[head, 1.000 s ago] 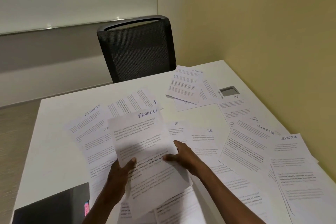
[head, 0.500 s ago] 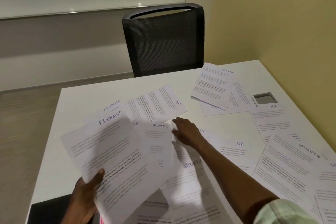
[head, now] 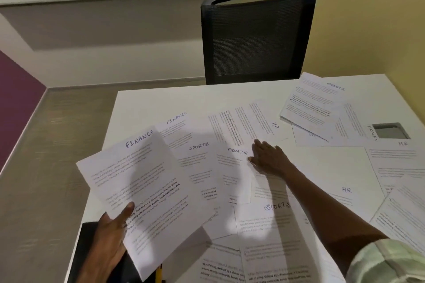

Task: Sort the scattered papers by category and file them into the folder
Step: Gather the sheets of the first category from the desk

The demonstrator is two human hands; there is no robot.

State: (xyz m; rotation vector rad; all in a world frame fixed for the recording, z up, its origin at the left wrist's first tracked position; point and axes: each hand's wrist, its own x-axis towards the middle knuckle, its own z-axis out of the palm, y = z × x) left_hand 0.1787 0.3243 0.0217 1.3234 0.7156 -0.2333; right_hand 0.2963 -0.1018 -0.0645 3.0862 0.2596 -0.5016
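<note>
White table (head: 149,103) strewn with papers, black chair (head: 255,37) behind; left hand (head: 108,236) grasps a FINANCE sheet (head: 142,186), right hand (head: 268,158) flat.

The left hand (head: 108,236) grips a FINANCE sheet (head: 147,190). The right hand (head: 268,158) lies flat beside the ADMIN sheet (head: 234,174) on the bench (head: 147,103).

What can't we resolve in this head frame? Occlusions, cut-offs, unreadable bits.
- Dark folder-like item, head view: mostly covered by the left hand and the held FINANCE sheet, cut by the bottom edge; type unclear.
- Sheet under the right hand: heading covered by the hand.
- Body text on all sheets: too small and blurred.
- Yellow object: only a sliver shows under the held sheet.
</note>
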